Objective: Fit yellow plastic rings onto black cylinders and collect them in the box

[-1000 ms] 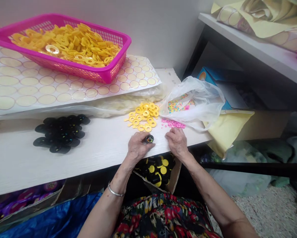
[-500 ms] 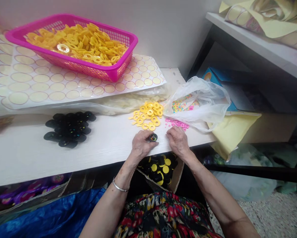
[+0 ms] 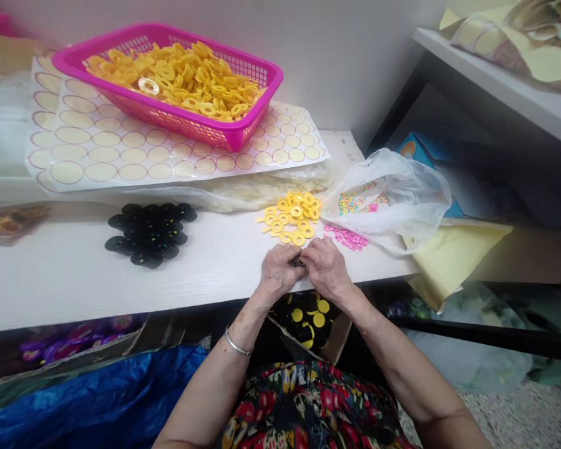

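My left hand is closed around a small round black container at the front edge of the white table. The fingers of my right hand are pinched together at the container's top; whatever they hold is hidden. Just beyond my hands lie a pile of yellow rings with tabs and, to its right, small pink pieces. A cluster of black pieces with coloured specks inside rests on the table at the left.
A pink basket of yellow rings stands on sticker sheets at the back. A plastic bag with coloured beads lies right. Below the table edge is a box of black and yellow containers.
My right hand has moved left from beside the pink pieces to the container in my left hand. The view has shifted slightly, moving the table's things rightward.
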`<state>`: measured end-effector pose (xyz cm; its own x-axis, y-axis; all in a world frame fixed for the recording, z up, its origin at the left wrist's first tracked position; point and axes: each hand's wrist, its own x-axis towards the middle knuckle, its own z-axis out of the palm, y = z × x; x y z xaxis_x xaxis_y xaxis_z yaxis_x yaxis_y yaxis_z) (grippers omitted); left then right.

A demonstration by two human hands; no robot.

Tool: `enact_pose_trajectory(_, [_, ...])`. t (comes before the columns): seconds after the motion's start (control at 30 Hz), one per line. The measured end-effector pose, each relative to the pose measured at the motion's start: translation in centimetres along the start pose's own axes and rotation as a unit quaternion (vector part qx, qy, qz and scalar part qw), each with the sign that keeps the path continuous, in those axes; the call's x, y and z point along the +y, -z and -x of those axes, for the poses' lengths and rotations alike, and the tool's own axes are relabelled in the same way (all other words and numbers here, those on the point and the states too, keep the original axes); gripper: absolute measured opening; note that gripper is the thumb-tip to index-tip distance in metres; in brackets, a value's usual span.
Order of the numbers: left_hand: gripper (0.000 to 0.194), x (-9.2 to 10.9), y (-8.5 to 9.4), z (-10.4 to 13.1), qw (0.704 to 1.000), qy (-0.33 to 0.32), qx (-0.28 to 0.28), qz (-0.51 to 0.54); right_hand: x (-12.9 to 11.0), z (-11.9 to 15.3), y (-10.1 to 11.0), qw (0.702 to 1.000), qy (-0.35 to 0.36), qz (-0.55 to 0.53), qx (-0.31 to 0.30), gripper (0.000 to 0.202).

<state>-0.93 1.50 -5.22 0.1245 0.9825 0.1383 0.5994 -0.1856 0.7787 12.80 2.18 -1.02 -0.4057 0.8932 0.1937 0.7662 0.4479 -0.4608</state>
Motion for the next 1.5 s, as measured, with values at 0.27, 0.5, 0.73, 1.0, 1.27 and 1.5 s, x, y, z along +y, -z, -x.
enact_pose_trajectory(0.27, [0.018,0.2,0.1,-0.1,1.000,-0.003,0.005,0.000,0.7,-0.5,0.8,0.997,0.020,-0.068,-0.033,0.019])
enact_pose_trajectory(0.5, [0.024,0.1,0.0,-0.2,1.000,0.016,0.015,-0.015,2.9,-2.6,-0.2,0.991,-0.121,-0.032,0.050,0.016])
enact_pose_trajectory(0.73, [0.029,0.1,0.2,-0.1,0.999,0.045,0.016,0.011,2.1,-4.8,-0.2,0.973,-0.194,0.106,-0.061,0.019])
enact_pose_trajectory(1.0, [0.048,-0.8,0.1,0.1,0.994,0.053,0.050,0.076,2.9,-4.5,0.0,0.980,-0.190,0.028,-0.048,0.023])
enact_pose_trajectory(1.27, [0.039,-0.9,1.2,0.4,0.966,0.051,0.080,0.242,3.0,-4.5,-0.1,0.986,-0.115,0.048,-0.107,0.023])
enact_pose_trajectory(1.5, [0.027,-0.4,1.2,0.1,0.927,0.114,0.135,0.331,3.3,-4.3,0.1,0.987,-0.128,0.043,-0.093,0.020])
